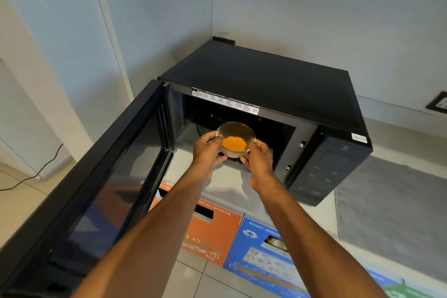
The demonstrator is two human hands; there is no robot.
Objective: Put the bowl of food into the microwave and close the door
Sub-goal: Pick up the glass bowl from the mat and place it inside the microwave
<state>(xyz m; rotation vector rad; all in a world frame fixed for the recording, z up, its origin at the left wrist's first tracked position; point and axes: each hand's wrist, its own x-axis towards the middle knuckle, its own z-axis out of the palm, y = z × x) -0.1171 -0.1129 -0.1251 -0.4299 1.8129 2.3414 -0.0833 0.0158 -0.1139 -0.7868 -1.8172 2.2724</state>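
**Bowl held at the mouth of the open microwave**

The small clear glass bowl of orange food (pixel 235 141) sits between the two hands, just in front of the cavity of the black microwave (pixel 266 94) and above its front sill, not yet set down. The left hand (pixel 208 151) cups the bowl's left wall with the thumb on the rim; the right hand (pixel 259 155) clasps the right wall likewise, fingers curled under the base. Both hands are pressed onto the bowl from opposite sides, about equally near the opening. The bowl is round, so it has no long axis to line up; it looks close to level.

The cavity lies straight ahead and slightly below the bowl, so the coming move looks like a short push forward and down. The dark glass door (pixel 104 176) stands swung wide on the left, nearest the left arm, which seems the handier one to shut it.

The microwave rests on a pale table (pixel 391 201) in a corner of pale walls; orange and blue cardboard bins (pixel 256 244) stand on the tiled floor below.
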